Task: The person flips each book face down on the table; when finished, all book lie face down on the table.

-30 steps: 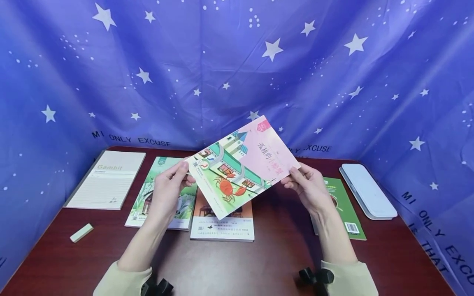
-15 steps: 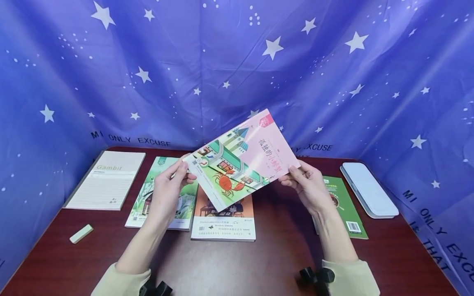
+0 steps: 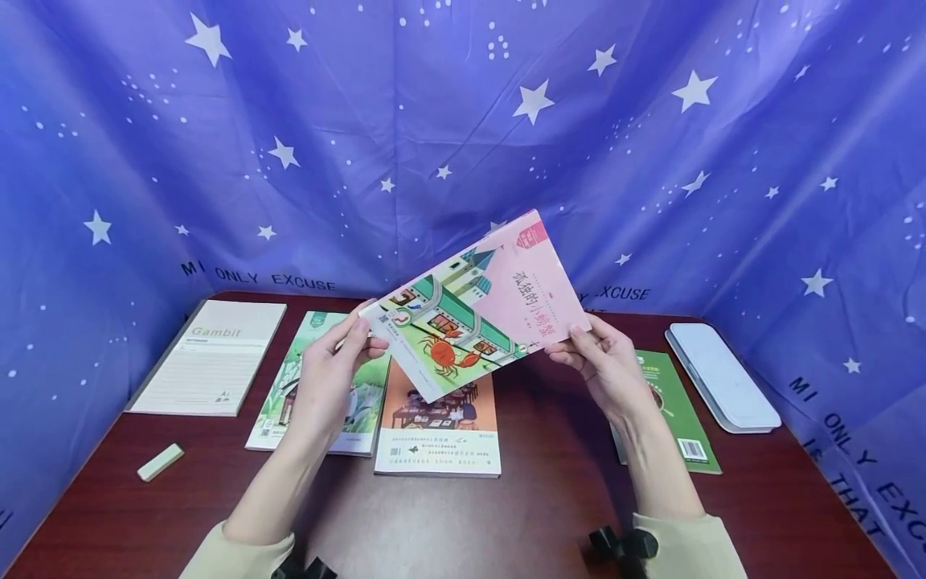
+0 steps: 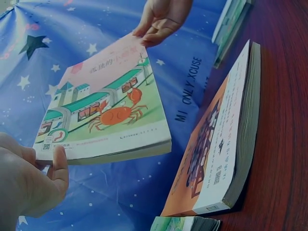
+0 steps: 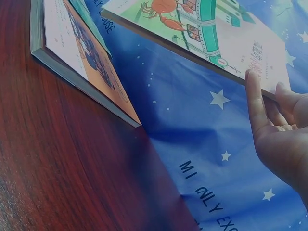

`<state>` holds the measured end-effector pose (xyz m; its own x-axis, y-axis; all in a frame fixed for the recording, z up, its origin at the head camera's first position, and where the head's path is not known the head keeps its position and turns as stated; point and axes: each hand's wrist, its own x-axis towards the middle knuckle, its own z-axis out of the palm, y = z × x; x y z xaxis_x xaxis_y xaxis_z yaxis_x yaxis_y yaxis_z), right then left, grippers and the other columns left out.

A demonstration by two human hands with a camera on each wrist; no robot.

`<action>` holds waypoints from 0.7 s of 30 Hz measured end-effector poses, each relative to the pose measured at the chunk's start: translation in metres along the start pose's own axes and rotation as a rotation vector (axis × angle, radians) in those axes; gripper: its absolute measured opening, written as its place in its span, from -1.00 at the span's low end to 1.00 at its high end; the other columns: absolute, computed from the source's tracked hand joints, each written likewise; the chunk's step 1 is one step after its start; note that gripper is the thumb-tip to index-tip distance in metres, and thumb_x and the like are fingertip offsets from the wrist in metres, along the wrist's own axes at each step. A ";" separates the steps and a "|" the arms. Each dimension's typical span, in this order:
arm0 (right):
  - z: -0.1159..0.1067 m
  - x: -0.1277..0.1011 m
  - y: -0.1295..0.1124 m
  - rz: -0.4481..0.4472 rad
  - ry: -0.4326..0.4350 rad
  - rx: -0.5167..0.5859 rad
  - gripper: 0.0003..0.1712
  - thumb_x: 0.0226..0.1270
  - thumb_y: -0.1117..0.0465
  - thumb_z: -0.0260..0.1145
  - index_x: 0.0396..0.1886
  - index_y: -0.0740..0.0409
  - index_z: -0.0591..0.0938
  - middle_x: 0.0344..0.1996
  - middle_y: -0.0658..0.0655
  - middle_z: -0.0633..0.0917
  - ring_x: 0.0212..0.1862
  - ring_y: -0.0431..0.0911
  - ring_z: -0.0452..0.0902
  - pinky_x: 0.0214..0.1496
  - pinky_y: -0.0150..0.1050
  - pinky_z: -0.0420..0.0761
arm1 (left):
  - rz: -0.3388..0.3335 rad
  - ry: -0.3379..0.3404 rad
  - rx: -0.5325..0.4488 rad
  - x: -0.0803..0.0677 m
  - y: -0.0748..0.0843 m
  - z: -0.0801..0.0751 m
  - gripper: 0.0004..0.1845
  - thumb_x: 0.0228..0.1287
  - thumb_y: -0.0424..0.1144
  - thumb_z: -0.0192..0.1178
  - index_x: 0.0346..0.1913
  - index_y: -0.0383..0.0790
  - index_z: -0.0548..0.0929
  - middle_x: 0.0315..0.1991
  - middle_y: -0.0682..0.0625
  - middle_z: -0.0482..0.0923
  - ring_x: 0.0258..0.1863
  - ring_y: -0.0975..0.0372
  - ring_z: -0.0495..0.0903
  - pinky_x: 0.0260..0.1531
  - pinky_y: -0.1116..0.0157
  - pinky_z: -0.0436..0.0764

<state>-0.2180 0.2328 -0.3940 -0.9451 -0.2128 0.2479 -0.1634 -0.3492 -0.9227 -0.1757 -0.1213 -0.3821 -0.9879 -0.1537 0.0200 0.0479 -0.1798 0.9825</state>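
Since the earlier frame the pink crab picture book (image 3: 477, 310) has tilted steeper, long axis spanning between left hand (image 3: 329, 378) and right hand (image 3: 608, 366), each pinching an opposite corner.

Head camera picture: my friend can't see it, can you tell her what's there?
Two hands, left hand and right hand, hold a pink crab book tilted above a dark red table. Below lie an orange book, two green books, a notebook, an eraser and a white case, before a starry blue cloth.
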 end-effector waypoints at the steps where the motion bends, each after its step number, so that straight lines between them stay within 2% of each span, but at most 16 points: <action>1: 0.000 -0.001 0.000 -0.001 0.000 -0.003 -0.75 0.61 0.38 0.06 0.08 0.19 0.63 -0.17 0.10 0.81 -0.20 -0.10 0.83 -0.08 -0.29 0.82 | 0.005 -0.004 -0.004 0.000 0.000 0.000 -0.55 0.63 -0.16 0.02 0.45 -0.17 0.48 -0.32 0.18 0.72 -0.28 0.38 0.73 0.15 0.45 0.68; 6: 0.001 -0.001 -0.001 -0.013 -0.008 -0.019 -0.72 0.63 0.36 0.05 0.15 0.19 0.61 -0.08 0.12 0.79 -0.13 -0.09 0.83 0.01 -0.26 0.81 | 0.030 -0.010 -0.015 -0.001 0.001 0.000 -0.56 0.63 -0.16 0.02 0.45 -0.15 0.49 -0.12 0.14 0.70 -0.20 0.38 0.74 0.19 0.40 0.68; 9: 0.001 -0.001 -0.001 -0.018 -0.018 -0.016 -0.71 0.63 0.33 0.05 0.18 0.21 0.61 -0.03 0.13 0.79 -0.08 -0.07 0.83 0.06 -0.22 0.79 | 0.046 -0.014 -0.015 -0.001 0.001 -0.001 -0.55 0.62 -0.14 0.04 0.44 -0.14 0.50 -0.03 0.02 0.72 -0.15 0.35 0.76 0.21 0.38 0.68; 11: 0.001 -0.001 -0.001 -0.022 -0.025 -0.013 -0.70 0.63 0.32 0.05 0.19 0.23 0.60 -0.02 0.15 0.79 -0.05 -0.05 0.83 0.09 -0.19 0.78 | 0.054 -0.023 -0.016 -0.001 0.001 -0.002 -0.55 0.62 -0.14 0.04 0.45 -0.16 0.49 0.12 -0.05 0.71 -0.12 0.35 0.77 0.24 0.39 0.65; 14: 0.000 -0.001 0.000 -0.033 -0.036 -0.006 -0.67 0.64 0.32 0.03 0.22 0.25 0.60 0.01 0.16 0.79 0.00 -0.03 0.81 0.14 -0.16 0.77 | 0.065 -0.043 -0.024 -0.001 0.001 -0.003 -0.53 0.62 -0.15 0.03 0.46 -0.22 0.46 0.38 -0.05 0.56 -0.09 0.37 0.78 0.28 0.43 0.61; 16: 0.000 0.000 -0.001 -0.043 -0.042 -0.001 -0.65 0.65 0.33 0.01 0.24 0.26 0.59 0.03 0.17 0.79 0.03 -0.01 0.81 0.17 -0.14 0.75 | 0.064 -0.051 -0.031 -0.001 0.002 -0.003 -0.53 0.63 -0.16 0.03 0.46 -0.26 0.46 0.48 -0.02 0.46 -0.08 0.39 0.78 0.29 0.44 0.59; 21: 0.000 -0.001 -0.002 -0.066 -0.054 0.018 -0.63 0.65 0.37 -0.02 0.25 0.25 0.60 0.07 0.17 0.78 0.08 0.00 0.78 0.21 -0.13 0.74 | 0.045 -0.056 -0.023 -0.001 0.004 -0.003 -0.54 0.64 -0.16 0.00 0.44 -0.27 0.48 0.42 -0.17 0.51 -0.06 0.39 0.78 0.31 0.44 0.58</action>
<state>-0.2169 0.2339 -0.3930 -0.9158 -0.2371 0.3243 -0.2197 -0.3803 -0.8984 -0.1739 -0.1244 -0.3789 -0.9913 -0.1081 0.0755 0.0957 -0.1964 0.9759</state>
